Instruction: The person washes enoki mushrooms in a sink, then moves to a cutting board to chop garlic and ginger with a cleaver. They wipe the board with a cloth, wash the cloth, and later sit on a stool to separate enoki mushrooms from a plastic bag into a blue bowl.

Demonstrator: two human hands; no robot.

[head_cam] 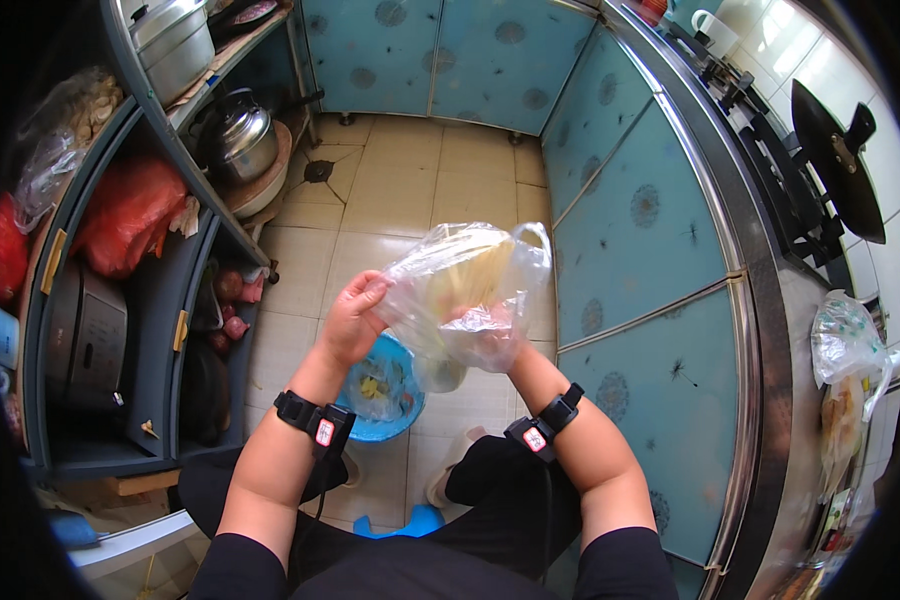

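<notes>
My left hand [355,315] pinches one side of a clear plastic bag [526,274] between thumb and fingers. Inside the bag shows something pale yellow and streaked [481,274], too blurred by the plastic to name. A rounded pale green thing [444,373] hangs at its lower end. My right hand [489,321] shows through the clear film and grips the bag with its contents from below; whether it is inside or behind the film I cannot tell. Under the bag, on the tiled floor, stands a blue plastic basin [390,433] lined with a clear bag holding yellowish scraps [373,388].
At left, a dark cabinet [150,405] holds a red plastic bag [139,217]; a metal pot [244,139] sits on a rack beside it. Blue cabinet doors [645,345] rise close on the right, below a counter with a gas stove [776,172]. A blue stool [420,520] is beneath me.
</notes>
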